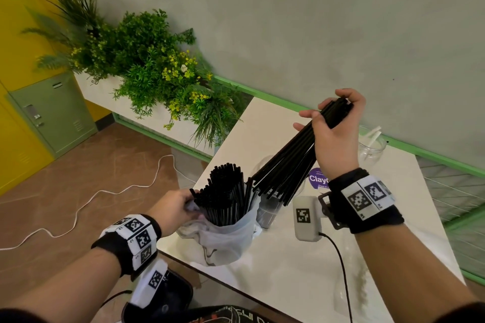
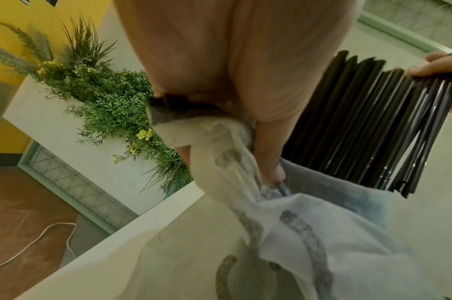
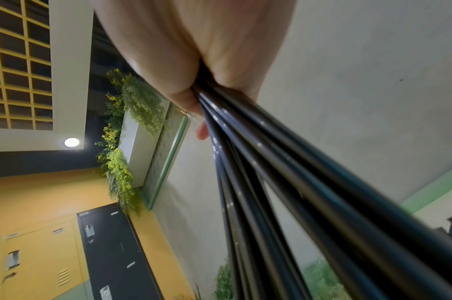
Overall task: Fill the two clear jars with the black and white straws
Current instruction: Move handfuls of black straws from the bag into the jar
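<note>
Right hand (image 1: 334, 136) fingers clenched round the upper end of a bunch of thin black plastic straws (image 1: 291, 160), held above the white bench (image 1: 288, 270). Long axis slants, lower ends fanned down-left toward the white plastic bag (image 1: 225, 233) of straws, which the left hand (image 1: 174, 207) pinches. Risk: loose splayed straws slip out or catch the bag's straws. Clear jar (image 1: 371, 148) sits behind.

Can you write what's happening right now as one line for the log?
right hand: holds black straws | left hand: grips bag | far jar: white straws | table
</note>
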